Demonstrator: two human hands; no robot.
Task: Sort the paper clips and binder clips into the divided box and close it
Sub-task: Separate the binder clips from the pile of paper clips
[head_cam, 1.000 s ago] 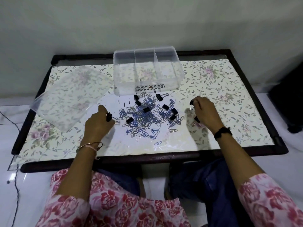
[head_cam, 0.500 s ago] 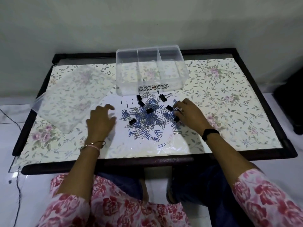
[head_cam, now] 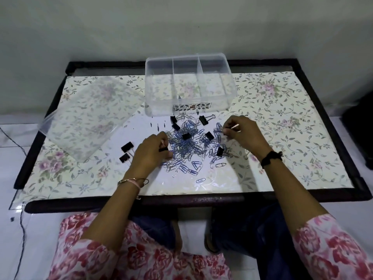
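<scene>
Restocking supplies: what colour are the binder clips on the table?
Black binder clips, clearest in the head view.

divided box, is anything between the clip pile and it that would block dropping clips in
Nothing visible does. The divided box stands open right behind the pile of clips; its lid lies apart on the table to the left. Only the box's own front wall has to be cleared.
</scene>
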